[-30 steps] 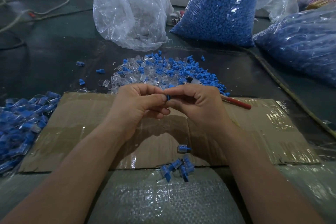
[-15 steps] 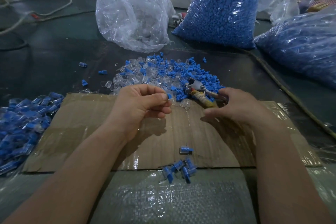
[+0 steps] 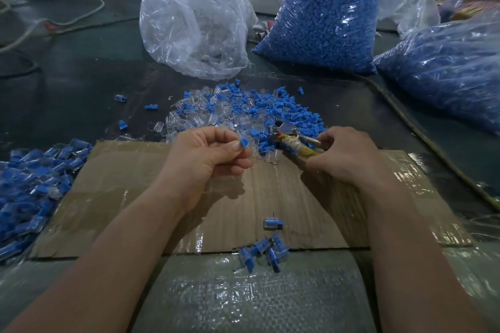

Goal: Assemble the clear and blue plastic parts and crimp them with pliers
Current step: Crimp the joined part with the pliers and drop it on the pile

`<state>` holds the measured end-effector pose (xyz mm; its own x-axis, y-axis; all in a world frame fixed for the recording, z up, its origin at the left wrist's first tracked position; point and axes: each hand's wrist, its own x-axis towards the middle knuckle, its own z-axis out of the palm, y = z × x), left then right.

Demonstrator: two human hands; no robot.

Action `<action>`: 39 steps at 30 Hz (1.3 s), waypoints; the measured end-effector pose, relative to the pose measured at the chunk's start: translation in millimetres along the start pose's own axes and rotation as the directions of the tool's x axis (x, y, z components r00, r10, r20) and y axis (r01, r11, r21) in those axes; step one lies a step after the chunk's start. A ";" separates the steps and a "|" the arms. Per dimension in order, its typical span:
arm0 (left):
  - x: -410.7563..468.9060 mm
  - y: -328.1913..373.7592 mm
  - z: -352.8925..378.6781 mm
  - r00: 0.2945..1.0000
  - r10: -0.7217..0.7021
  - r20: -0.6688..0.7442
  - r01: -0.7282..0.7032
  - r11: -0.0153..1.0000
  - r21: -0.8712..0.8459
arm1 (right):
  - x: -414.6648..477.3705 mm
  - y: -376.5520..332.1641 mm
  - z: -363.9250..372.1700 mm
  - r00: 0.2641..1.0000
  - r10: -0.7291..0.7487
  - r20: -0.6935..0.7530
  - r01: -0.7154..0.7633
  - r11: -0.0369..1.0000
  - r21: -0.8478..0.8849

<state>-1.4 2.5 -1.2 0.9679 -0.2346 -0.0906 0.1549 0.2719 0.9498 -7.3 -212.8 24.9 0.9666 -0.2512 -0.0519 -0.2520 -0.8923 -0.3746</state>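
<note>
Left grip [image 3: 207, 161] pinches the part [image 3: 243, 142] up off the pile [image 3: 243, 108], I'm guessing so the right grip [image 3: 349, 157], wrapped round the pliers [image 3: 296, 144], can crimp it.

Quick tally: two hands, left hand [image 3: 208, 162] and right hand [image 3: 349, 159]. One blue part [image 3: 243, 142], one pliers [image 3: 292, 139], one cardboard sheet [image 3: 121, 192]. Two full blue bags, middle blue bag [image 3: 319, 21] and right blue bag [image 3: 446, 73], plus one clear bag [image 3: 194, 24]. One loose pile [image 3: 243, 108] and one finished heap [image 3: 32, 184], both way past counting. One lone finished piece [image 3: 273, 224], then a cluster [image 3: 263, 253] of maybe four or five.
</note>
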 end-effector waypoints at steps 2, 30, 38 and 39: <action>0.2 0.6 1.2 1.000 0.010 -0.014 -0.010 1.000 -0.003 | -2.9 -2.7 -2.9 0.999 -0.037 -0.034 0.038 0.999 0.026; 0.7 2.0 7.1 0.959 0.239 -0.154 -0.252 0.965 -0.071 | -20.0 -27.3 21.0 0.887 -0.453 -0.087 0.460 0.884 0.087; 0.9 0.0 7.3 0.938 0.307 -0.164 -0.304 0.952 0.043 | -19.9 -29.3 20.5 0.885 -0.459 -0.081 0.465 0.881 0.091; 0.3 -0.1 7.4 0.935 0.316 -0.163 -0.312 0.949 0.051 | -20.1 -29.7 20.2 0.886 -0.456 -0.087 0.463 0.881 0.097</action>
<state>-2.6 -4.5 0.9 0.9859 0.0190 0.1665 -0.1650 0.2839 0.9446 -18.3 -173.7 18.4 0.9668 0.1520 0.2054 0.2304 -0.8662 -0.4434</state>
